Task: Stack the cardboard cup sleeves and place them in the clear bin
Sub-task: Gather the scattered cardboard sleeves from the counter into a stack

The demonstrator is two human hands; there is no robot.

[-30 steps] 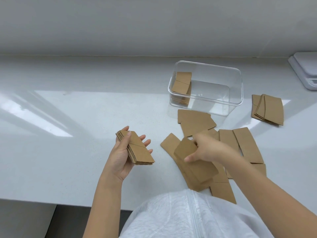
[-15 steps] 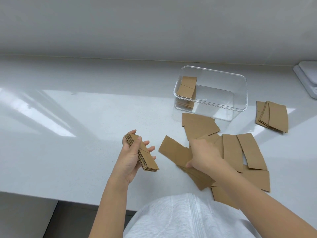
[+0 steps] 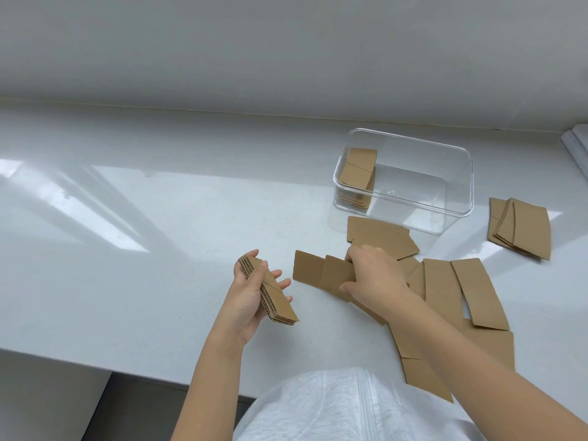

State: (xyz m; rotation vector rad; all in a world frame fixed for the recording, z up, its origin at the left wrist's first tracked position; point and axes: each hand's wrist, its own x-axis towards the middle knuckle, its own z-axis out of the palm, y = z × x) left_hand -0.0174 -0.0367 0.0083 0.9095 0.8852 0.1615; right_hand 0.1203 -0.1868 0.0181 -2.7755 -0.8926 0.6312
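Left hand: my left hand (image 3: 251,294) is curled around a stack of sleeves (image 3: 270,291), thumb laid across the top face, fingertips showing past its far side; the stack is held tilted above the surface (image 3: 127,249), near the middle of the front edge.
Right hand: my right hand (image 3: 374,276) is pressed down on a loose flat sleeve (image 3: 321,273), thumb on its near edge and fingers over its far edge, so the sleeve sticks out from under the hand toward my left hand; whether it is lifted or lying on the surface I cannot tell.
Gap between hands: the free end of that sleeve is near the stack in my left hand but apart from it.
Scattered sleeves: more flat sleeves (image 3: 445,288) lie overlapping on the surface, under and beside my right forearm, reaching to the front edge.
Sleeves by the bin: a few overlapping sleeves (image 3: 378,235) lie just in front of the bin, touching my right hand's far side.
Clear bin: the clear bin (image 3: 455,186) stands toward the back right of the surface, beyond my right hand.
Inside the bin: a packed stack (image 3: 358,171) leans on edge against the bin's left end wall.
Side pile: a small fanned pile (image 3: 521,229) lies just beside the bin, nearer the right edge.
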